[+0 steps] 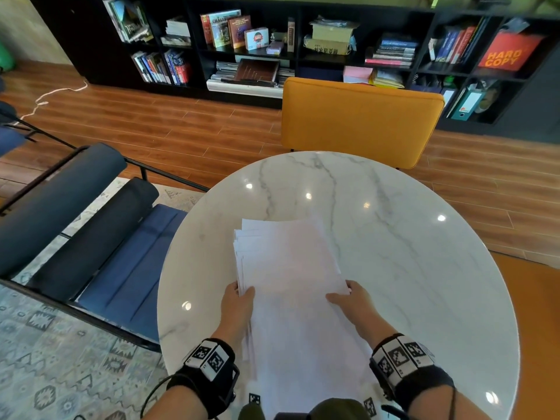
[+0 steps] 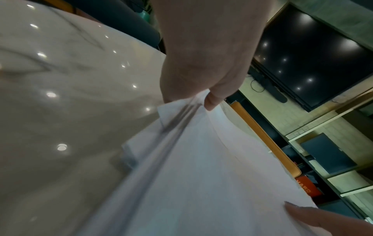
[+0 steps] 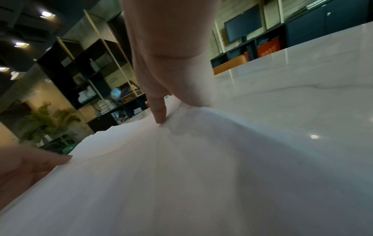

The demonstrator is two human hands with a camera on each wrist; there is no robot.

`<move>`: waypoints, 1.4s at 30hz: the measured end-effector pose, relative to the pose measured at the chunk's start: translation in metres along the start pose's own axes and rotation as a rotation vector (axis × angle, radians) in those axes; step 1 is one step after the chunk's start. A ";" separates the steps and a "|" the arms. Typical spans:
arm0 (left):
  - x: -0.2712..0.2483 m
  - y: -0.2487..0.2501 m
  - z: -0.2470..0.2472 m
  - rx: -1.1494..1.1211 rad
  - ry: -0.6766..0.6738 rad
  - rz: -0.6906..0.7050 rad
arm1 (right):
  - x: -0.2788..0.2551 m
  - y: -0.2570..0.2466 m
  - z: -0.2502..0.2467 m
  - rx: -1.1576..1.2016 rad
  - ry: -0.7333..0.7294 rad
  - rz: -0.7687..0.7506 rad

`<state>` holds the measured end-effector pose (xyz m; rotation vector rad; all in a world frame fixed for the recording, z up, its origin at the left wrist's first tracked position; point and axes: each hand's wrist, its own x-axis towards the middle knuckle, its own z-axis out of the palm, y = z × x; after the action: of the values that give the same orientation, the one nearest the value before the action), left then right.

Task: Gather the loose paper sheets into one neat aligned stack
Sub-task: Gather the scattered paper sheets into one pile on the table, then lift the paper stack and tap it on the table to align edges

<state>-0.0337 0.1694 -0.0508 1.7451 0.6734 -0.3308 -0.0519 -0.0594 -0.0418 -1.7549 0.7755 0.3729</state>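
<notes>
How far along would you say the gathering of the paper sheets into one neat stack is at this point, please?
Done: the paper sheets are gathered into one pile on the marble table. In hand: the left hand grips the pile's left edge and the right hand its right edge. Left: alignment, since the sheets' edges on the left and far side are staggered and fan out.

Round marble table (image 1: 409, 237) w/ paper sheets (image 1: 291, 268) on it, seemingly partly lifted.

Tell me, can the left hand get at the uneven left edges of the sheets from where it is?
Probably yes: the left hand already grips the sheets at their left side, and the staggered edges lie just beyond it with bare table alongside.
</notes>
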 end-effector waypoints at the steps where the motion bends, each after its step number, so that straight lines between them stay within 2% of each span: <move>1: -0.002 0.000 -0.003 -0.005 -0.047 0.005 | 0.000 0.001 -0.003 0.029 -0.017 0.012; 5: -0.008 -0.004 -0.014 -0.047 -0.259 0.016 | -0.002 0.005 -0.008 0.101 -0.065 0.018; 7: -0.008 -0.005 -0.015 -0.018 -0.301 0.039 | -0.006 0.005 -0.008 0.113 -0.058 -0.024; 10: -0.010 0.008 -0.012 0.026 -0.275 0.134 | -0.014 -0.004 -0.010 0.155 -0.034 -0.093; 13: -0.014 0.043 -0.009 0.029 -0.257 0.287 | -0.022 -0.025 -0.018 0.200 0.007 -0.174; 21: -0.041 0.130 -0.003 -0.083 -0.256 0.681 | -0.065 -0.088 -0.055 0.391 0.150 -0.435; 26: -0.067 0.156 0.006 -0.190 -0.201 0.906 | -0.100 -0.118 -0.079 0.393 0.260 -0.659; 29: -0.084 0.164 0.012 -0.259 -0.151 0.987 | -0.113 -0.124 -0.091 0.389 0.294 -0.769; 33: -0.093 0.150 0.028 -0.298 -0.157 0.941 | -0.108 -0.107 -0.097 0.376 0.279 -0.772; 38: -0.094 0.115 0.054 -0.216 -0.225 0.802 | -0.083 -0.067 -0.102 0.335 0.207 -0.566; 42: -0.099 0.109 0.064 -0.190 -0.167 0.763 | -0.078 -0.058 -0.106 0.274 0.214 -0.500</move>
<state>-0.0394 0.0650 0.0707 1.6369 -0.1041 0.1164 -0.0840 -0.1254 0.0819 -1.6713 0.4818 -0.2501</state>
